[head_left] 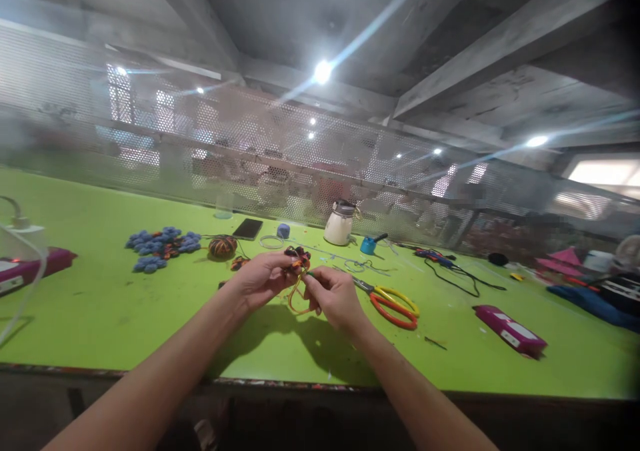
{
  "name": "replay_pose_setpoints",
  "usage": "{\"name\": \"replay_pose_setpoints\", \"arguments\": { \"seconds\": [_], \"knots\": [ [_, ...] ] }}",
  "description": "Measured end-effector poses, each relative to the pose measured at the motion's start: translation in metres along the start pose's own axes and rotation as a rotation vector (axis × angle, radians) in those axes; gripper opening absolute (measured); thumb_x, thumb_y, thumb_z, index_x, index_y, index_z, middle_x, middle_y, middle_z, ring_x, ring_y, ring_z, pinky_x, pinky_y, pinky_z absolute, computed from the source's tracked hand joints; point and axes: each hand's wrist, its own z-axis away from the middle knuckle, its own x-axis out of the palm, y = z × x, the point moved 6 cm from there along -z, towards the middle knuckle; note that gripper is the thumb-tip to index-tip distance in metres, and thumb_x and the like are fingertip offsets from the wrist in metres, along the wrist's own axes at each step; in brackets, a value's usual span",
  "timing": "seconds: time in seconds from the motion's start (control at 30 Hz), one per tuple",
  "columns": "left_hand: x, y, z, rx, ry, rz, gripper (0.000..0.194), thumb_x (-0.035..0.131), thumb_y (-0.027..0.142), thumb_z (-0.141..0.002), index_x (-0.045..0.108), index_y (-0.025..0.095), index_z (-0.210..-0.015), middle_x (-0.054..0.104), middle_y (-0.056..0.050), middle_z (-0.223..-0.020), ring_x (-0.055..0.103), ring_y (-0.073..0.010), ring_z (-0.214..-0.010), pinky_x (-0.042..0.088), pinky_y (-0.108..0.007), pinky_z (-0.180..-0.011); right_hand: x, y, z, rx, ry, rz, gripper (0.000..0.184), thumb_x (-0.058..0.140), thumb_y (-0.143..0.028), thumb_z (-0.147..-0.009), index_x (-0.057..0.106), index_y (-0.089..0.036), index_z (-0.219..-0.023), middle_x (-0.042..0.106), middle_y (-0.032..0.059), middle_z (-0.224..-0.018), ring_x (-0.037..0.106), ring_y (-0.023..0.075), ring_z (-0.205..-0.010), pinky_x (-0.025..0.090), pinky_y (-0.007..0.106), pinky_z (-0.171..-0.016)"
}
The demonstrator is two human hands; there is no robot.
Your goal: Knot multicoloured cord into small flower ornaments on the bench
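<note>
our left hand (261, 279) is partly closed, pinching a small, bunchy dark red and orange yarn piece (299, 259) between thumb and fingers. our right hand (339, 298) is curled shut just beside it, its fingertips gripping near the start of a thin yellow-orange yarn loop (300, 312) that hangs between our hands. both hands are up over the green surface (110, 331).

we think the piece is very light, soft and squishy, not slippery, and hard to break. the loop looks floppy and could snag or twist, so we would hold the thick bunch with the left hand and the yarn close to it with the right.

our fingers hide part of the bunch. something small and green (311, 274) shows at our right fingertips, but we cannot tell what it is. the back of our right hand covers most of its own fingers, and the strands are too blurry to count.
</note>
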Motion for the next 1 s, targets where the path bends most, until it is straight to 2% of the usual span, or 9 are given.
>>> {"name": "replay_pose_setpoints", "arguments": {
  "seconds": [0.17,0.3,0.43,0.5,0.6,0.67,0.8,0.9,1.0],
  "knots": [
    [0.001,0.001,0.002,-0.016,0.017,-0.030,0.015,0.054,-0.006,-0.070,0.066,0.003,-0.075,0.065,-0.009,-0.071,0.059,-0.0086,-0.056,0.052,-0.016,-0.054,0.004,0.002,0.000,0.068,-0.095,-0.103,0.034,0.062,-0.044,-0.077,0.061,-0.013,-0.064,0.057,0.0006,-0.050,0.051,0.0091,-0.036,0.041,0.021,-0.037],
    [0.000,0.005,0.005,-0.010,0.025,-0.052,0.017,0.054,-0.007,-0.071,0.066,0.003,-0.076,0.065,-0.008,-0.070,0.060,-0.0088,-0.056,0.052,-0.016,-0.054,0.005,0.001,0.000,0.062,-0.170,-0.118,0.032,0.064,-0.043,-0.075,0.064,-0.012,-0.069,0.061,0.0023,-0.058,0.057,0.0114,-0.050,0.047,0.024,-0.049],
    [-0.002,0.010,0.007,0.025,0.041,-0.041,0.018,0.053,-0.006,-0.074,0.067,0.004,-0.075,0.065,-0.008,-0.071,0.061,-0.0088,-0.057,0.054,-0.016,-0.056,-0.009,-0.004,-0.006,-0.035,-0.009,-0.052,0.028,0.064,-0.041,-0.076,0.068,-0.013,-0.076,0.064,0.0049,-0.072,0.057,0.0125,-0.063,0.048,0.025,-0.060],
    [-0.004,0.011,0.006,0.039,0.060,-0.063,0.019,0.053,-0.007,-0.074,0.067,0.005,-0.075,0.066,-0.008,-0.072,0.062,-0.0095,-0.058,0.054,-0.017,-0.056,-0.013,-0.007,-0.009,-0.081,0.055,-0.078,0.028,0.063,-0.041,-0.077,0.068,-0.014,-0.084,0.065,0.0079,-0.089,0.060,0.0153,-0.076,0.050,0.027,-0.065],
    [-0.006,0.011,0.004,0.054,0.071,-0.122,0.019,0.056,-0.009,-0.072,0.068,0.006,-0.075,0.067,-0.008,-0.074,0.063,-0.0096,-0.059,0.055,-0.016,-0.057,-0.002,-0.008,-0.014,-0.073,-0.064,-0.180,0.035,0.066,-0.041,-0.075,0.066,-0.017,-0.100,0.063,0.0084,-0.105,0.059,0.0195,-0.096,0.050,0.031,-0.079],
    [-0.008,0.011,0.003,0.071,0.088,-0.137,0.020,0.058,-0.009,-0.070,0.068,0.008,-0.073,0.068,-0.007,-0.075,0.064,-0.0100,-0.060,0.055,-0.015,-0.056,0.008,-0.004,-0.015,-0.004,-0.188,-0.294,0.043,0.070,-0.043,-0.072,0.063,-0.019,-0.106,0.064,0.0071,-0.102,0.060,0.0189,-0.093,0.050,0.032,-0.079],
    [-0.010,0.011,0.005,0.017,0.126,-0.158,0.022,0.054,-0.011,-0.072,0.067,0.007,-0.074,0.068,-0.007,-0.072,0.064,-0.0101,-0.058,0.055,-0.014,-0.053,0.016,0.010,-0.012,0.190,-0.312,-0.376,0.057,0.072,-0.051,-0.066,0.060,-0.019,-0.111,0.065,0.0031,-0.079,0.059,0.0139,-0.065,0.048,0.028,-0.060],
    [-0.012,0.013,0.007,-0.015,0.164,-0.186,0.025,0.050,-0.012,-0.074,0.066,0.007,-0.074,0.068,-0.006,-0.068,0.063,-0.0094,-0.055,0.054,-0.012,-0.051,0.011,0.011,-0.008,0.205,-0.319,-0.258,0.045,0.069,-0.056,-0.065,0.066,-0.015,-0.083,0.053,-0.0035,-0.056,0.046,0.0082,-0.050,0.039,0.023,-0.051],
    [-0.013,0.015,0.008,-0.021,0.141,-0.205,0.027,0.044,-0.008,-0.080,0.065,0.009,-0.076,0.069,-0.005,-0.070,0.065,-0.0089,-0.059,0.055,-0.013,-0.057,0.009,0.006,-0.008,0.168,-0.279,-0.200,0.043,0.067,-0.057,-0.067,0.064,-0.014,-0.066,0.052,-0.0034,-0.056,0.044,0.0073,-0.053,0.036,0.023,-0.056]
  ]
}}
